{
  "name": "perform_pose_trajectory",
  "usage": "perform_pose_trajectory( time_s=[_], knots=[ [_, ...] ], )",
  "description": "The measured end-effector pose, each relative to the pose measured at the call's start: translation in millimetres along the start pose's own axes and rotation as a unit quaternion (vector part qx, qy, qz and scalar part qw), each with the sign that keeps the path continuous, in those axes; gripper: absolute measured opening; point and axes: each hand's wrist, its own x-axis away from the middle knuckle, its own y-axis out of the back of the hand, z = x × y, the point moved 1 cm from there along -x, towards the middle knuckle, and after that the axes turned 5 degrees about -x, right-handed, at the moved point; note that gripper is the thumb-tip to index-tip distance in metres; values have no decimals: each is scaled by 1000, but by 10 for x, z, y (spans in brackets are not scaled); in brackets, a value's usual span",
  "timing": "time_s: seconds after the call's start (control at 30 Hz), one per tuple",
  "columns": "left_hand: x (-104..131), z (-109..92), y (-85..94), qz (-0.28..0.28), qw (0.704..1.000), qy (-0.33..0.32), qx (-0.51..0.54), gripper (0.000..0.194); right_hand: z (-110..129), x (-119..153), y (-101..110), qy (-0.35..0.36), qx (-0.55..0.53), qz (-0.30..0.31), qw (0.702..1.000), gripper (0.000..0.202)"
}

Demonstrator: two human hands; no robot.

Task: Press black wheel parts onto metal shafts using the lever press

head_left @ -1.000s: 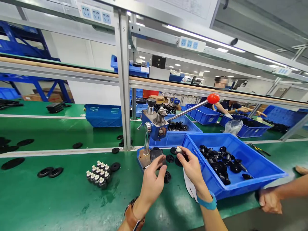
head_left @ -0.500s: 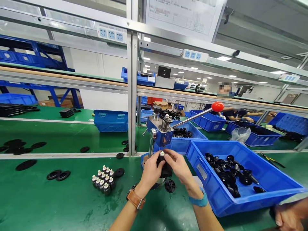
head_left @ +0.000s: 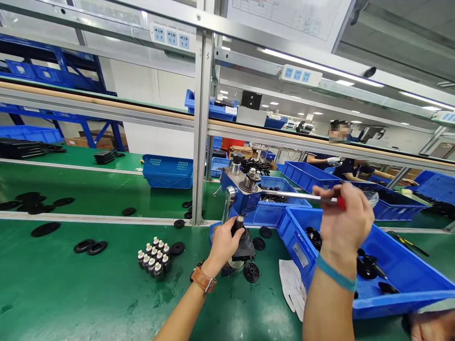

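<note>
My left hand point(head_left: 224, 242) grips a small black cylindrical part point(head_left: 239, 224) with a light top, upright on the base of a blue hand press point(head_left: 241, 192). The press ram is just above the part. My right hand point(head_left: 346, 218) is wrapped round the red knob point(head_left: 341, 202) of the press lever point(head_left: 298, 194), which points to the right. A black ribbed disc point(head_left: 251, 273) lies in front of the press. Left of it stands a cluster of black parts with white tops point(head_left: 154, 258).
A large blue bin point(head_left: 401, 303) with black parts is at the right, a white glove point(head_left: 292, 286) beside it. Black discs point(head_left: 85, 246) lie at the left. A metal post point(head_left: 201, 142) rises behind. Another person's hand point(head_left: 432, 327) shows at the lower right.
My right hand has left the black part and moved right onto the lever knob. The lever has come down. My left hand stays at the part. The view has shifted slightly.
</note>
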Motion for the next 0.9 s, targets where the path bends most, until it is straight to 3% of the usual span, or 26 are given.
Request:
perform_pose_trajectory(
  time_s=[0.1, 0.2, 0.5, 0.8, 0.9],
  knots=[
    [1, -4, 3, 12, 1000, 7, 4, 36, -158, 393, 496, -44, 42, -53, 997, 26],
    [0, -20, 17, 15, 1000, 11, 8, 35, -256, 537, 725, -51, 53, -41, 996, 22],
    [-3, 16, 3, 13, 999, 20, 28, 34, -404, 530, 756, 43, 24, -46, 998, 15],
    [-33, 14, 21, 2, 1000, 13, 19, 36, -400, 514, 750, 37, 31, -29, 998, 11],
    [17, -39, 42, -10, 1000, 20, 11, 35, -306, 492, 700, -9, 34, -6, 999, 30]
  ],
)
